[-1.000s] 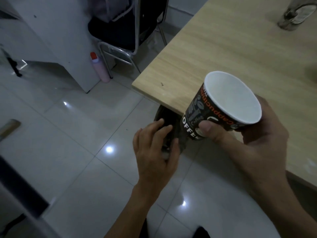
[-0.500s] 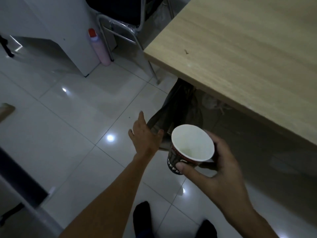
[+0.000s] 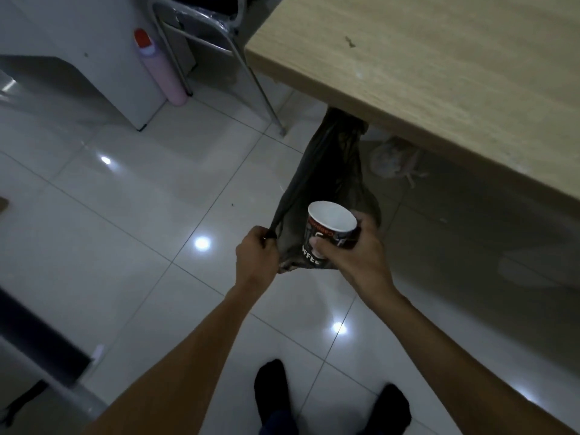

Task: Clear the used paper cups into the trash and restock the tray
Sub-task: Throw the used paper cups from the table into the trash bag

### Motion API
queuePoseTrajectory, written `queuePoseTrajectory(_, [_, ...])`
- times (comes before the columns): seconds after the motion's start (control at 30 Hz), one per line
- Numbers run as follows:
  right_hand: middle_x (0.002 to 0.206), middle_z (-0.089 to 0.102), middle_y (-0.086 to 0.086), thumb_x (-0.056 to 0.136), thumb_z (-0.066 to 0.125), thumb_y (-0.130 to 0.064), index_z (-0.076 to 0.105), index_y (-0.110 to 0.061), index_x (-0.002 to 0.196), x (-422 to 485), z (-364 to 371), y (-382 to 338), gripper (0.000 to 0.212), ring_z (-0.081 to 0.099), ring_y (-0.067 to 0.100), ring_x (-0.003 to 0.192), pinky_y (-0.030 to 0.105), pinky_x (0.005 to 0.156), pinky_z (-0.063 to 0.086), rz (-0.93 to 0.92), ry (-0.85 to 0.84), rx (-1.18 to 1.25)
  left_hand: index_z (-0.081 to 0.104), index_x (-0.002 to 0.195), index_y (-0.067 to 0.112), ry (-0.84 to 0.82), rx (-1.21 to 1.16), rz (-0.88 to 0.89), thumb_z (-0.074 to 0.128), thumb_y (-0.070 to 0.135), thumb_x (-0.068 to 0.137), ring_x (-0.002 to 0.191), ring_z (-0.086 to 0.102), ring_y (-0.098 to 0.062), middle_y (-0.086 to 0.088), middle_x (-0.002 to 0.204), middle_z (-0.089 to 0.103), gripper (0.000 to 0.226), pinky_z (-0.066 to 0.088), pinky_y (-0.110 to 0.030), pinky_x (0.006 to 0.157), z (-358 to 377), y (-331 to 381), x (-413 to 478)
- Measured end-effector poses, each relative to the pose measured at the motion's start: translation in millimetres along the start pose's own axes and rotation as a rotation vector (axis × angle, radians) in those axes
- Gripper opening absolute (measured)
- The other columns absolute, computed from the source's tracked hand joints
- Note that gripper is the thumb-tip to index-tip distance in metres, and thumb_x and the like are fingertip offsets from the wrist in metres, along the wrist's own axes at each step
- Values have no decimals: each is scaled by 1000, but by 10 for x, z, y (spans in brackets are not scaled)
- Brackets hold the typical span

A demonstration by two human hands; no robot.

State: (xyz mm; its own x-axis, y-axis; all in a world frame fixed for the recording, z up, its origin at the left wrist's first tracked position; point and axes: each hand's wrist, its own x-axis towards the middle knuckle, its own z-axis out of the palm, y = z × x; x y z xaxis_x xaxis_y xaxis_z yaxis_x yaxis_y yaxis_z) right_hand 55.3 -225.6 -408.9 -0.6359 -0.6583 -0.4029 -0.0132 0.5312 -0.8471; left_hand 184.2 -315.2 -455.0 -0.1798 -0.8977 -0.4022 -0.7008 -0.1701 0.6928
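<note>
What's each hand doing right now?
Left hand: closed, gripping the edge of the dark trash bag.
Right hand: closed, holding the paper cup.

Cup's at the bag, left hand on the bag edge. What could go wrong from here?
1. The left hand pinches only one edge of the dark trash bag, so its mouth looks narrow. The paper cup in the right hand could catch on the plastic and drop onto the tiled floor.
2. The bag hangs from under the table; pulling harder may tear or unhook it.
</note>
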Motion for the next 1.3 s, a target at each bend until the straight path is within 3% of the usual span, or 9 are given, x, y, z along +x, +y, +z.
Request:
queuePoseTrajectory(0.13, [125,58,1,65,83,-36,44,-20,131,223,162,31,78,56,21,113,42,96,49,-12,15,-81,60,98,7,3,-71,-16,43,6,93,64,53,-6,-3,80,61,18,40,-9,45,-31,-41,-119])
queuePoseTrajectory(0.27, [138,48,11,69,77,-50,25,-16,143,349,136,26,97,50,31,122,39,94,44,65,0,-405,57,93,6,44,-115,-5,41,8,97,53,48,-6,-4,71,58,16,34,-11,41,-94,-26,-265])
queuePoseTrajectory(0.5, [145,41,11,80,69,-40,19,-21,146,198,-71,89,85,49,33,123,37,90,44,102,-55,-604,58,94,10,74,-68,7,45,11,96,52,49,-10,0,64,57,14,39,-21,48,-161,-6,-363])
queuePoseTrajectory(0.73, [135,50,2,79,71,-37,33,-28,137,-132,-292,-37,70,59,25,109,38,88,50,-3,-49,-438,58,97,12,90,46,22,47,19,96,68,56,-16,5,74,59,13,41,-28,61,-231,83,-453])
queuePoseTrajectory(0.9, [127,52,-8,76,75,-32,42,-29,131,-637,-658,-307,63,58,9,100,34,83,52,-149,-51,-253,52,110,15,177,92,14,52,29,95,75,56,-16,0,91,61,20,34,-27,61,-315,290,-698])
queuePoseTrajectory(1.03, [115,53,-19,74,78,-28,44,-45,112,-1160,-1139,-578,54,54,-6,96,9,75,44,-140,-123,-21,48,107,23,200,-5,166,56,27,94,71,57,-10,2,88,61,15,42,-25,56,-358,646,-1160])
queuePoseTrajectory(1.1, [110,53,-21,73,78,-28,43,-47,107,-1448,-1433,-736,53,55,-3,97,9,75,45,-136,-112,33,50,102,26,179,-48,250,58,25,93,73,58,-8,6,86,60,12,49,-31,60,-388,871,-1478])
queuePoseTrajectory(1.2, [107,56,-19,73,78,-28,45,-45,109,-1786,-1855,-921,52,56,0,96,15,77,48,-152,-44,86,51,98,33,145,-131,357,62,20,91,75,56,-3,11,85,59,19,47,-18,61,-416,1278,-1908])
queuePoseTrajectory(1.3, [105,58,-17,74,77,-29,47,-42,110,-1986,-2282,-1041,49,57,0,96,18,77,49,-167,32,118,52,105,25,97,-168,470,64,18,90,73,57,-7,5,82,59,20,46,-15,61,-371,1728,-2249])
